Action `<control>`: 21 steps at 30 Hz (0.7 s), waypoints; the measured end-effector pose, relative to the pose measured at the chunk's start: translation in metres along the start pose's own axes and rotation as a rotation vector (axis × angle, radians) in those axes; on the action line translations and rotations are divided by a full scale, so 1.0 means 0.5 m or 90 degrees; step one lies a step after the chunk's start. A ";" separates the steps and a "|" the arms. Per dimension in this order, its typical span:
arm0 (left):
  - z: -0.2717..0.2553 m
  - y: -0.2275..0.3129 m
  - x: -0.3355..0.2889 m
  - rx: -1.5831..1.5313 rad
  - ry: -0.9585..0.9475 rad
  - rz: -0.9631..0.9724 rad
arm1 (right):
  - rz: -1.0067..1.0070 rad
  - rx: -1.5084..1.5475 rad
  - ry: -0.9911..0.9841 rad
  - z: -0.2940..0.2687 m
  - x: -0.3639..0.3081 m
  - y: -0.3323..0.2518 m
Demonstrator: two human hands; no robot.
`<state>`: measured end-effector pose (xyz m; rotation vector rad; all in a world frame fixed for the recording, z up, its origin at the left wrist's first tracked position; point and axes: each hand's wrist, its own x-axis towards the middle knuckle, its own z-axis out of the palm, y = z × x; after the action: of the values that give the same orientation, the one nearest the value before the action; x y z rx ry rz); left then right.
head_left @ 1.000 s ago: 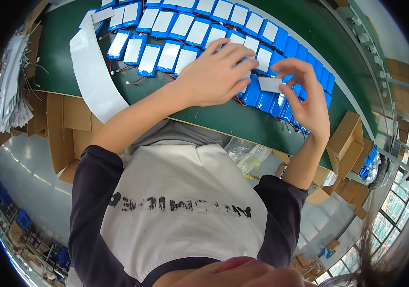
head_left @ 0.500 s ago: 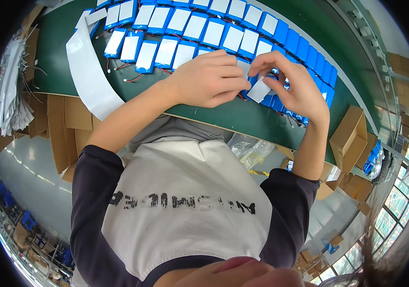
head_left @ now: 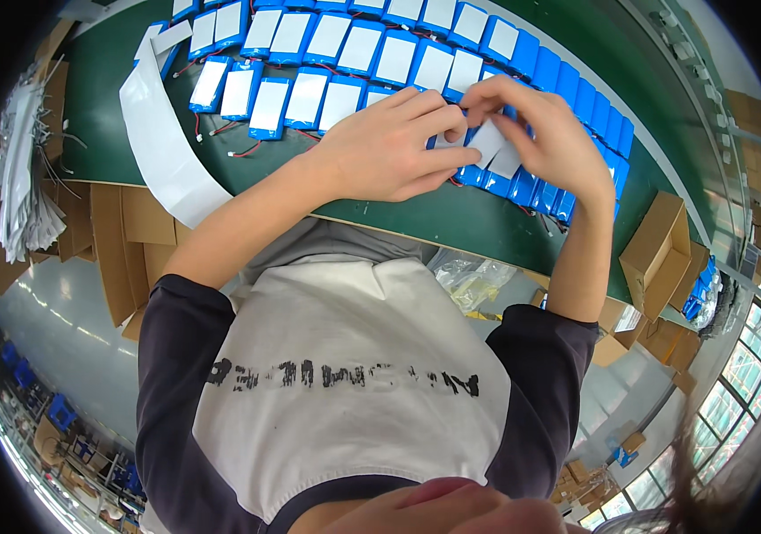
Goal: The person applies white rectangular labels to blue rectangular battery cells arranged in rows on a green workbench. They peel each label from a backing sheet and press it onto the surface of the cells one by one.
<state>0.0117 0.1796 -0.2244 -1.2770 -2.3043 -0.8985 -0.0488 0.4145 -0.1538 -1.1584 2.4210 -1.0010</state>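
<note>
Rows of blue shrink-wrapped battery packs [head_left: 394, 60] with red and black leads lie on the green table; many carry a white rectangular sticker. My right hand [head_left: 563, 147] arches over the right part of the nearest row. Its thumb and fingers pinch a white sticker [head_left: 487, 142], and a second white piece overlaps it just beside. My left hand [head_left: 389, 147] is closed, fingers curled, its tips by the near edge of that sticker. What its fingertips hold is hidden. Below the hands, several packs [head_left: 523, 187] show plain blue.
A long white backing strip [head_left: 162, 142] curves over the table's left side to its front edge. An open cardboard box [head_left: 656, 240] stands at the right end. White strips and wires [head_left: 24, 169] hang at far left, near more cardboard boxes [head_left: 122, 240].
The sticker in my right hand has turned and come closer to my left hand, and a second white piece now shows. My left fingers have loosened slightly from a tighter fist.
</note>
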 end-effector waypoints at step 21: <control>0.001 0.006 0.001 0.069 -0.054 0.011 | 0.019 -0.096 0.033 0.008 -0.019 -0.024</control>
<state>0.0142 0.1814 -0.2232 -1.3105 -2.3679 -0.7161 -0.0337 0.4146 -0.1489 -1.1531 2.5858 -0.8618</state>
